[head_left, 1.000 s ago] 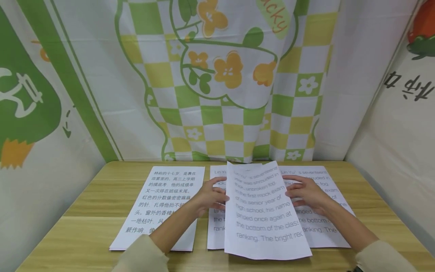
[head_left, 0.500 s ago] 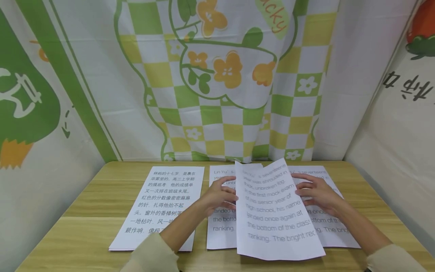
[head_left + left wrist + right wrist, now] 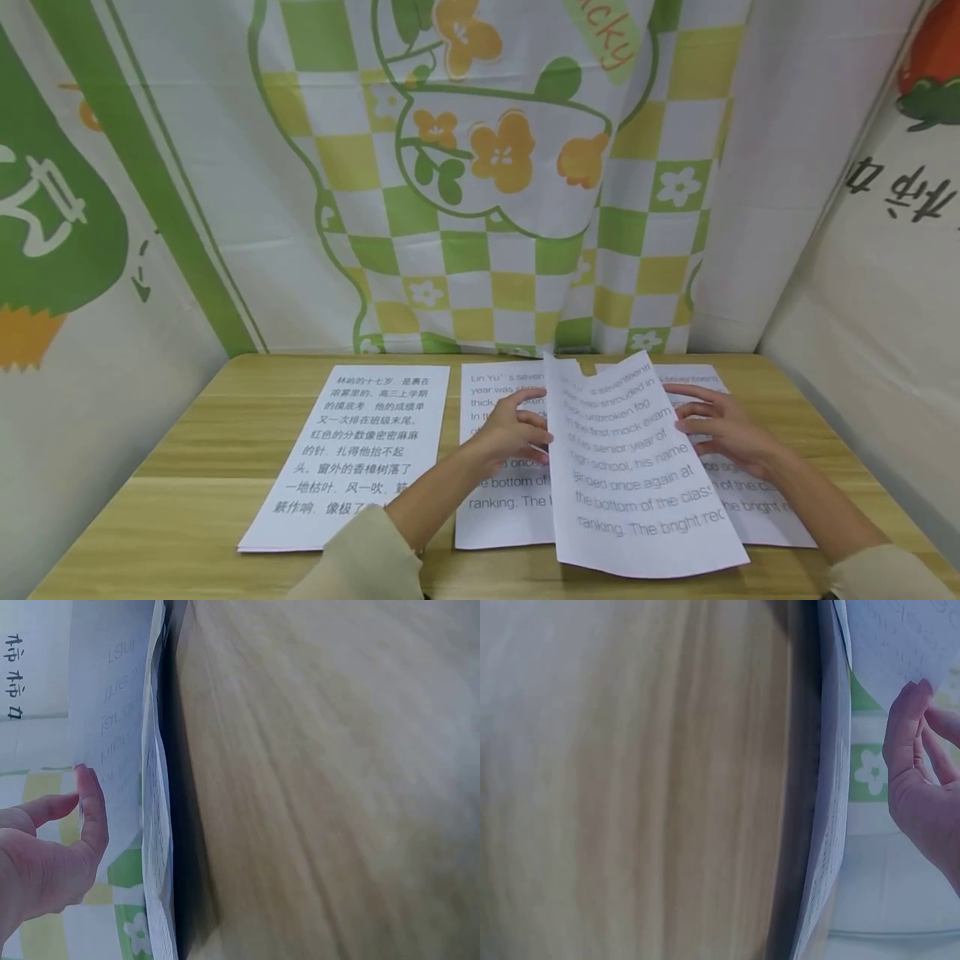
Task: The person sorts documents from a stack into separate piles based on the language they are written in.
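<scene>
Both hands hold one sheet of paper [image 3: 637, 500] printed with English text, its face toward me and its upper edge bowed. My left hand [image 3: 513, 429] grips its left edge and my right hand [image 3: 723, 425] its right edge. Below it, the left English stack [image 3: 498, 529] and the right English stack [image 3: 776, 529] lie on the table, each partly covered by the sheet. In the left wrist view, the fingers and thumb of the left hand [image 3: 52, 862] meet the raised sheet [image 3: 105, 652]. The right wrist view has the right hand [image 3: 926, 780] at the sheet's corner [image 3: 900, 645].
A stack printed with Chinese text [image 3: 360, 450] lies left of the English stacks. All rest on a wooden table [image 3: 172, 500]. A patterned curtain [image 3: 480, 250] hangs behind the table's far edge, with light cloth walls [image 3: 877, 333] on both sides.
Both hands have carried the held sheet steadily to the right, from over the gap between the English stacks toward the right one. More of the left English stack and of the Chinese text shows now.
</scene>
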A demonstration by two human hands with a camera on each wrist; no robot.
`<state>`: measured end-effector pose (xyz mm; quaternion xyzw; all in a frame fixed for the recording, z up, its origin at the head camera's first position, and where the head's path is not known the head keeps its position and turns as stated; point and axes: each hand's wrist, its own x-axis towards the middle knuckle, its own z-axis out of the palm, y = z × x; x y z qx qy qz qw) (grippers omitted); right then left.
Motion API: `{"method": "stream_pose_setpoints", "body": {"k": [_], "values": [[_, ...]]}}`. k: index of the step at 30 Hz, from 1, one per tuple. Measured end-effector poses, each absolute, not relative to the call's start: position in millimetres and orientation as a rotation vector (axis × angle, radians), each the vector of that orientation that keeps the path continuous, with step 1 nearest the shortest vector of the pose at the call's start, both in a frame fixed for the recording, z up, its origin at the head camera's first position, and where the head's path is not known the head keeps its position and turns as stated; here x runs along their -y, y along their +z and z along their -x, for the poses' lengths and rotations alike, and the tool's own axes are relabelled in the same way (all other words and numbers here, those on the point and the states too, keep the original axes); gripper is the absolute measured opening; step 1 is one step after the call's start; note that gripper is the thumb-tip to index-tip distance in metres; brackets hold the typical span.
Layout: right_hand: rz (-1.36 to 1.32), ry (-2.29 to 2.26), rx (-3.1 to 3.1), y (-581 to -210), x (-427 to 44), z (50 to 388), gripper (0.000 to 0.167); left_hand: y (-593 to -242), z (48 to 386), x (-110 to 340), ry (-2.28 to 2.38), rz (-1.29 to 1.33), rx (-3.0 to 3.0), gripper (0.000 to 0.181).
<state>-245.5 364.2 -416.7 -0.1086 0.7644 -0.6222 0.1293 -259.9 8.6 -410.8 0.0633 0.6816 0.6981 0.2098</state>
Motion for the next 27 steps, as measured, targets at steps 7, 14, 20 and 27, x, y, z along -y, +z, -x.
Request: {"method": "stream_pose_setpoints", "body": {"k": [7,14,20,27], "values": [[0.325,-1.808,-2.256,-420,-384,244,0.052,-414,259,-22,1.96,-0.151,-1.899,0.079],[0.368,-1.858,-2.224,-417,-394,241,0.054,-419,260,-32,1.913,-0.162,-1.951,0.08],[0.405,-1.906,-2.17,-417,-401,240,0.057,-420,260,-43,1.887,-0.14,-1.938,0.082],[0.405,-1.906,-2.199,-415,-406,241,0.058,-415,261,-53,1.85,-0.147,-1.893,0.079]]}}
